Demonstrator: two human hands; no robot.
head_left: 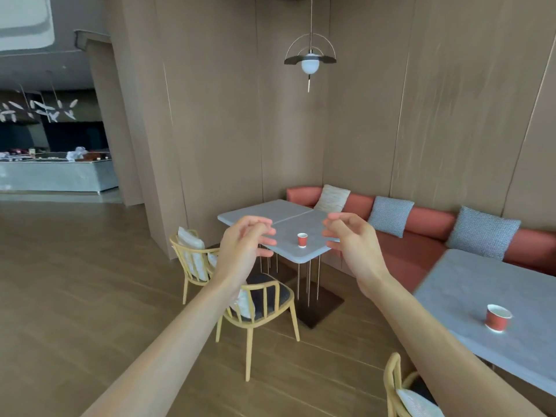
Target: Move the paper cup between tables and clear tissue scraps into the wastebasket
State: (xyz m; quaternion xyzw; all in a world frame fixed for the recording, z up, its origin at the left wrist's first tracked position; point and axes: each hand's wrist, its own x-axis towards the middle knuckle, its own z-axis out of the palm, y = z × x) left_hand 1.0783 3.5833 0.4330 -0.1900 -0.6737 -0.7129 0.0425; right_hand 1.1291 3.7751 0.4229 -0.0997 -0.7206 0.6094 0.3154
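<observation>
A small red paper cup with a white rim (302,239) stands upright near the front edge of the far grey stone-topped table (288,216), well apart from everything else on that top. A second red paper cup with a white rim and white inside (498,317) stands on the nearer grey table (469,284) at the right, its open mouth upward and slightly tilted in the wide-angle view.

Soft, even daylight fills the room, the pendant lamp (310,62) glowing faintly; wide-angle distortion bends the wall panels (451,115) at the edges, and slight motion blur softens detail.
</observation>
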